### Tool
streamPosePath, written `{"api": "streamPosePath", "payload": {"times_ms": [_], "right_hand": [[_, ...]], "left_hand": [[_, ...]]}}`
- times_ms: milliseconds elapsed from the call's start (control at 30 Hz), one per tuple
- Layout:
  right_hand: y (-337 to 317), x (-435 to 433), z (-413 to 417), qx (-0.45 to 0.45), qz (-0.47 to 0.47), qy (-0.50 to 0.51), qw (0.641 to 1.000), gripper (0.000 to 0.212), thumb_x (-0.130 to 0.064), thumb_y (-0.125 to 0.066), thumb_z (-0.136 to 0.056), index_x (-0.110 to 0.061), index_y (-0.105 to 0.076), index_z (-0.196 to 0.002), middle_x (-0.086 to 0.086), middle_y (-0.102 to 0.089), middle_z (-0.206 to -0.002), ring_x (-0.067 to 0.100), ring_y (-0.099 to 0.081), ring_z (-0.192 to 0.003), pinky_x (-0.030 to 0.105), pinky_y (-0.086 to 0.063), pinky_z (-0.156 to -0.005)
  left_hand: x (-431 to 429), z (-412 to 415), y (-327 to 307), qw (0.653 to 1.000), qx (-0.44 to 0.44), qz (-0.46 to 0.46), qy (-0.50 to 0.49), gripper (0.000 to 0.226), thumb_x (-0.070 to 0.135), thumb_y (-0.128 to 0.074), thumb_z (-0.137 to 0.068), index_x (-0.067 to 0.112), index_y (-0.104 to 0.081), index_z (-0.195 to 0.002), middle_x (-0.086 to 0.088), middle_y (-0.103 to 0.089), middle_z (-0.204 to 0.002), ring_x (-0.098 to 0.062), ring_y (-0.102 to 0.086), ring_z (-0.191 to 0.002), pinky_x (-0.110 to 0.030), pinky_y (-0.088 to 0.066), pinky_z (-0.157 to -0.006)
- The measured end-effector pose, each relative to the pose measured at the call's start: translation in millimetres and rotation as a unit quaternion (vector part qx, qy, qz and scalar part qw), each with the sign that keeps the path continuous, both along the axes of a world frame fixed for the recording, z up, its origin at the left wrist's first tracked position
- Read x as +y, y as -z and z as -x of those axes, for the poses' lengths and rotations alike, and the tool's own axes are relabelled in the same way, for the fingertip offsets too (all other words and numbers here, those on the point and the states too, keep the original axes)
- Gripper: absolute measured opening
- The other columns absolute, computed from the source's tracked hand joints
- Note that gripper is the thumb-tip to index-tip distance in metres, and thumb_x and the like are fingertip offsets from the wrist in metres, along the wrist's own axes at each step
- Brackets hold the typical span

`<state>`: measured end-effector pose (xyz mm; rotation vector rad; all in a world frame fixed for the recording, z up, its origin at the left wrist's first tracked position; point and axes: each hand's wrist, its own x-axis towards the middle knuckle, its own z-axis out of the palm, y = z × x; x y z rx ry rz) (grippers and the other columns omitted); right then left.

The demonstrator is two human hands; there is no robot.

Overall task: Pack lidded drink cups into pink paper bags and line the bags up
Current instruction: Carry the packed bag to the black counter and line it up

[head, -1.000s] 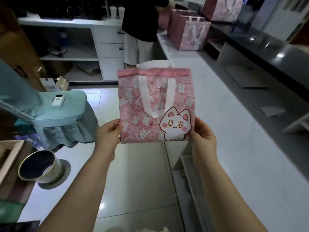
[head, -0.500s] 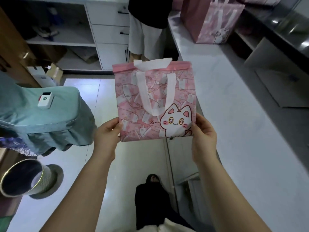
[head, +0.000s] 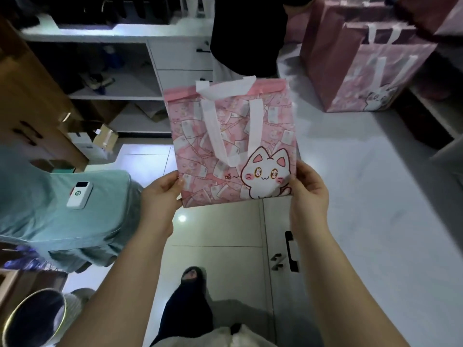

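Note:
I hold a flat pink paper bag (head: 233, 136) upright in front of me, printed with a white cat and fitted with white handles. My left hand (head: 160, 196) grips its lower left corner. Its lower right corner sits in the grip of my right hand (head: 309, 194). The bag hangs over the left edge of the white counter (head: 363, 196). Standing pink bags (head: 363, 63) are lined up at the counter's far end. No drink cup is in view.
A person in a black top (head: 245, 33) stands just behind the bag. A teal-covered seat (head: 50, 209) carries a white device (head: 79, 195) on the left. A metal bin (head: 32, 319) stands at lower left. White shelves and drawers (head: 125, 71) lie behind.
The view has tilted down and closer, so my leg and the counter's cabinet handle now show. Both hands keep the same grip on the bag's lower corners.

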<state>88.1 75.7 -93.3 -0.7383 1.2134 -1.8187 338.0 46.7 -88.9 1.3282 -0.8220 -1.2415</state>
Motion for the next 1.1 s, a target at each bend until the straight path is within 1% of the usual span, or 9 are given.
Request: {"api": "streamPosePath", "payload": {"times_ms": [200,300,367,433,633,733,800,933,1100], "right_hand": [[3,-105,21,-0.003,-0.011,0.067,0.998,0.038,0.008,-0.060,-0.082,-0.012,-0.069,-0.113,0.008,-0.072,-0.113,0.023,-0.066,-0.109,0.035,-0.053,-0.089],[-17,-159,33,0.001,-0.004,0.118,0.993,0.039,0.011,-0.060,-0.082,-0.011,-0.068,-0.114,0.010,-0.071,-0.114,0.026,-0.065,-0.111,0.039,-0.052,-0.093],[-42,-188,45,0.002,0.000,0.151,0.988,0.040,0.015,-0.055,-0.085,-0.009,-0.066,-0.116,0.007,-0.072,-0.111,0.022,-0.066,-0.108,0.036,-0.054,-0.091],[-71,-212,63,0.003,0.020,0.189,0.982,0.042,0.017,-0.054,-0.085,-0.014,-0.065,-0.112,-0.003,-0.075,-0.103,0.012,-0.069,-0.101,0.023,-0.056,-0.079],[-143,-254,144,0.044,0.054,0.321,0.944,0.045,0.011,-0.060,-0.086,-0.005,-0.058,-0.128,0.010,-0.067,-0.121,0.019,-0.065,-0.111,0.031,-0.054,-0.093],[-163,-259,191,0.073,0.060,0.364,0.926,0.045,0.009,-0.063,-0.085,-0.008,-0.060,-0.127,0.007,-0.071,-0.115,0.019,-0.068,-0.104,0.031,-0.058,-0.081],[-172,-259,229,0.084,0.075,0.401,0.909,0.043,0.007,-0.063,-0.085,-0.011,-0.062,-0.124,0.005,-0.072,-0.112,0.019,-0.070,-0.101,0.030,-0.058,-0.074],[-188,-257,302,0.097,0.073,0.453,0.883,0.041,0.005,-0.061,-0.086,-0.013,-0.062,-0.124,0.003,-0.071,-0.111,0.011,-0.071,-0.091,0.024,-0.058,-0.063],[-221,-263,395,0.237,-0.013,0.463,0.854,0.062,-0.003,-0.064,-0.088,-0.018,-0.043,-0.145,-0.002,-0.054,-0.139,0.009,-0.054,-0.124,0.034,-0.048,-0.101]], "left_hand": [[-136,27,-1,0.999,0.006,0.013,0.052,0.026,0.007,-0.065,-0.091,0.029,-0.076,-0.084,0.007,-0.076,-0.089,-0.009,-0.073,-0.079,-0.023,-0.056,-0.059],[-216,50,-14,0.993,0.005,0.032,0.111,0.018,0.009,-0.065,-0.092,0.022,-0.075,-0.100,0.001,-0.076,-0.099,-0.015,-0.072,-0.086,-0.032,-0.059,-0.069],[-265,76,-32,0.988,-0.008,0.044,0.147,0.018,0.010,-0.064,-0.093,0.020,-0.073,-0.105,-0.001,-0.075,-0.101,-0.014,-0.072,-0.083,-0.035,-0.059,-0.070],[-312,109,-52,0.979,-0.011,0.067,0.190,0.018,0.011,-0.063,-0.094,0.025,-0.073,-0.097,0.003,-0.076,-0.093,-0.009,-0.072,-0.072,-0.031,-0.058,-0.057],[-422,248,-114,0.942,0.001,0.154,0.298,0.024,0.008,-0.060,-0.095,0.016,-0.070,-0.115,-0.004,-0.073,-0.105,-0.020,-0.070,-0.094,-0.036,-0.057,-0.083],[-438,324,-134,0.923,0.021,0.170,0.343,0.028,0.004,-0.059,-0.094,0.026,-0.075,-0.090,0.008,-0.074,-0.083,-0.011,-0.070,-0.080,-0.027,-0.059,-0.066],[-440,375,-146,0.907,0.024,0.193,0.375,0.023,0.005,-0.059,-0.094,0.022,-0.073,-0.091,0.005,-0.072,-0.080,-0.003,-0.066,-0.067,-0.017,-0.053,-0.055],[-440,457,-170,0.895,0.026,0.207,0.395,0.010,0.011,-0.063,-0.093,0.018,-0.070,-0.093,-0.006,-0.073,-0.091,-0.021,-0.068,-0.084,-0.035,-0.058,-0.074],[-446,555,-199,0.891,0.049,0.165,0.421,0.011,0.013,-0.063,-0.093,0.023,-0.066,-0.089,0.000,-0.071,-0.092,-0.019,-0.068,-0.090,-0.039,-0.057,-0.083]]}}
